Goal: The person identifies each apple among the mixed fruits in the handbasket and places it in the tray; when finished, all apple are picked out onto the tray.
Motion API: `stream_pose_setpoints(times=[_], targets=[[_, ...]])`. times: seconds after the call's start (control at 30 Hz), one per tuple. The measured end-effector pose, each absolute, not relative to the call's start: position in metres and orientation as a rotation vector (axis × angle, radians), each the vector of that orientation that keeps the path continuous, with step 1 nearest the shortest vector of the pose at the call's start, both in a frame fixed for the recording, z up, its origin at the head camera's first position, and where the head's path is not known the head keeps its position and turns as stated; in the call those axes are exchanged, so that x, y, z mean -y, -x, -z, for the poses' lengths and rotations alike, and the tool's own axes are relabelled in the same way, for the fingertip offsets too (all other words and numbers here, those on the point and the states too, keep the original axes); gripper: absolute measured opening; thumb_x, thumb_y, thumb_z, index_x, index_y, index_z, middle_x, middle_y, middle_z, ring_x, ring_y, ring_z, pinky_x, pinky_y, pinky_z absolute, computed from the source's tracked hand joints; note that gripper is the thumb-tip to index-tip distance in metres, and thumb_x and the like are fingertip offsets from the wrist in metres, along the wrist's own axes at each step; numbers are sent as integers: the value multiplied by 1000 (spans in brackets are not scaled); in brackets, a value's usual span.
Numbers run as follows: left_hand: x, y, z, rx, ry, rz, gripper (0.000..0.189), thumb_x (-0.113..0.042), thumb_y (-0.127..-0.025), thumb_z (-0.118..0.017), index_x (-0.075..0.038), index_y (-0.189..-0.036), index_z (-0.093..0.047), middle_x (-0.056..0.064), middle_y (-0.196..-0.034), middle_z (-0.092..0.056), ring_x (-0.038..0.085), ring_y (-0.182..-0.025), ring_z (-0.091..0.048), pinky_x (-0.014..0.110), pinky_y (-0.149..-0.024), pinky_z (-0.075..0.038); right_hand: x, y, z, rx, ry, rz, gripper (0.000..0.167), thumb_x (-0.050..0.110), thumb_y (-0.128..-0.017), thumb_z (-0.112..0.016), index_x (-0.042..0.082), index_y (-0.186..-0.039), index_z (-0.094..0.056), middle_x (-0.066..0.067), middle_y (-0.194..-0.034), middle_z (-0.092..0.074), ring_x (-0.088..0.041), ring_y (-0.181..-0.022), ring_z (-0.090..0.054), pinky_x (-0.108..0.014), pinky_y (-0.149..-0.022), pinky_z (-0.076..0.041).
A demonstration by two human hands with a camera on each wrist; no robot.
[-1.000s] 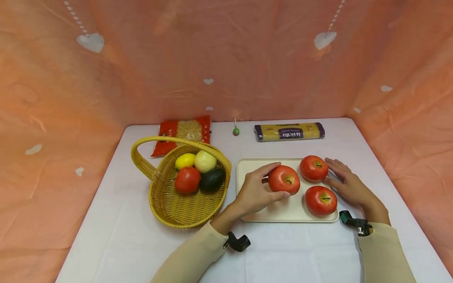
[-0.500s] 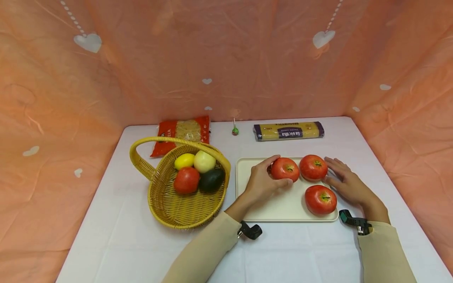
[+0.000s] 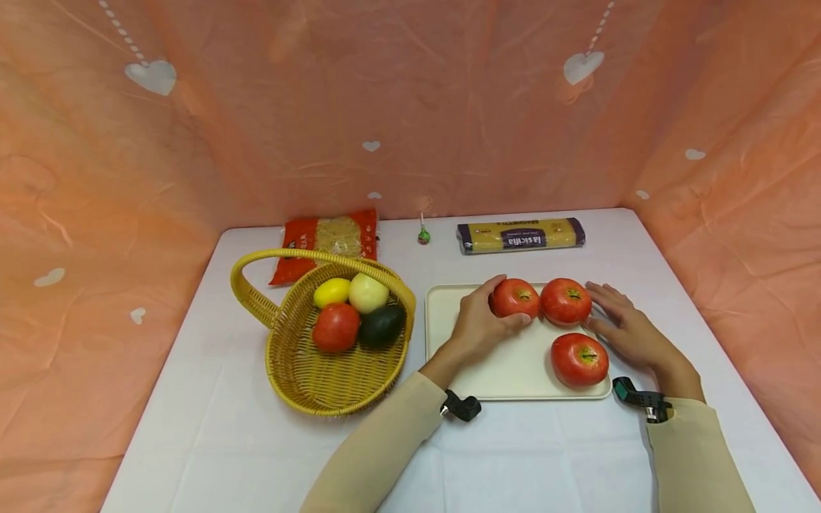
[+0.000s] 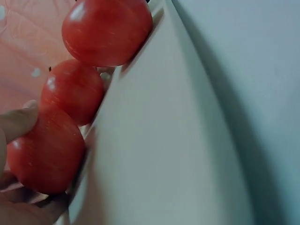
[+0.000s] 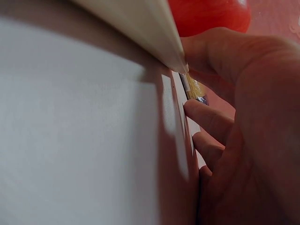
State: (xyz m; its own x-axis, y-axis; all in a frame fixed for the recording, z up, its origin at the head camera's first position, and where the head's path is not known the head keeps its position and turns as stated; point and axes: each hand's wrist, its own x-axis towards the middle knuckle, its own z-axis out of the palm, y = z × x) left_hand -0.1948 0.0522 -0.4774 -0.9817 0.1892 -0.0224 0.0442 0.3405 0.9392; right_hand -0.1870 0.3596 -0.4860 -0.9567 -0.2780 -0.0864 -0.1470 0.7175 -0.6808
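Watching from the side rn: L hand (image 3: 481,320) has a red apple (image 3: 515,298) gripped, abt midway along the far side of the tray (image 3: 507,374). R hand (image 3: 628,329) is loose, nothing in it afaict, just off the tray's right edge. Main worry imo is the second apple (image 3: 566,302) at the tray's far-right corner, right beside the gripped one; a sideways nudge on letting go could roll it over that low rim. Third apple (image 3: 580,360), near-right corner of the tray, could go too if the R hand bumps the rim. As for what I can't see: L fingertips are mostly behind the fruit, so idk if the tray's taking its full weight, or if it's touching its neighbour. Can't tell if the R thumb is on the rim or an apple either. Basket (image 3: 333,381) left of the tray partly blocks the red bag (image 3: 336,239) back there, fwiw.
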Motion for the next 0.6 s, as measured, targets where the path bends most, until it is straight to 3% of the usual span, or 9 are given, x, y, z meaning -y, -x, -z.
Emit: stream_pose_setpoints(times=[0.3, 0.5, 0.6], targets=[[-40, 182, 464, -2638, -362, -1567, 92, -30, -87, -96, -8, -163, -51, 10, -162, -60, 30, -150, -56, 43, -127, -45, -360, 187, 490, -2766, 390, 1087, 67, 20, -106, -69, 3, -165, -45, -32, -174, -30, -57, -165, -10, -87, -123, -9], [-19, 152, 439, -2465, -483, -1656, 85, -26, -88, -95, -16, -163, -54, 1, -162, -60, 29, -144, -64, 42, -120, -52, -359, 186, 486, -2730, 342, 1079, 67, 25, -108, -66, 5, -168, -41, -28, -178, -25, -54, -167, -4, -89, -121, -9], [-2, 137, 430, -2282, -554, -1754, 81, -20, -89, -94, -14, -160, -57, 3, -163, -59, 28, -143, -64, 41, -120, -52, -359, 186, 486, -2729, 345, 1083, 67, 25, -109, -66, 6, -168, -42, -29, -178, -25, -54, -167, -4, -89, -121, -10]])
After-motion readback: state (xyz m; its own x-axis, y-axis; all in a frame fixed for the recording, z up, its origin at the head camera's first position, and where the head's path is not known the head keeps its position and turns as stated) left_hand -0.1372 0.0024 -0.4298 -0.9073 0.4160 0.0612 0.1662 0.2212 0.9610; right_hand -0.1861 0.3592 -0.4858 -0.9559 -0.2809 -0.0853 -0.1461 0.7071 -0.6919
